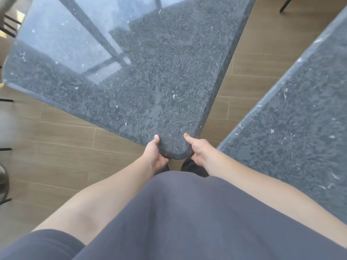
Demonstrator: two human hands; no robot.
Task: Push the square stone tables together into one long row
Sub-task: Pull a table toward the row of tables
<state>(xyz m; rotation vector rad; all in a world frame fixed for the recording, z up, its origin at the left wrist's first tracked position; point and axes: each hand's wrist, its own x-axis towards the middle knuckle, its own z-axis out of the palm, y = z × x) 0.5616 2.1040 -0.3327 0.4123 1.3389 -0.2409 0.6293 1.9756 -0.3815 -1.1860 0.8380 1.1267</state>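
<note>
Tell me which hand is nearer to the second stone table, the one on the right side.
Right. The right hand grips the corner of the held table on the side facing the second table; the left hand grips the corner's far side.

Dining area, likely café, dark stone tables (142,76), wood-plank floor (62,139), chair legs (287,4)

Wood-plank floor (62,132) — two stone tables (150,81)

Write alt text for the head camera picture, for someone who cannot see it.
Seen from above, a person's left hand and right hand grip the rounded near corner of a dark speckled stone table. A second stone table stands to the right, with a wedge of wood floor between them.
</note>
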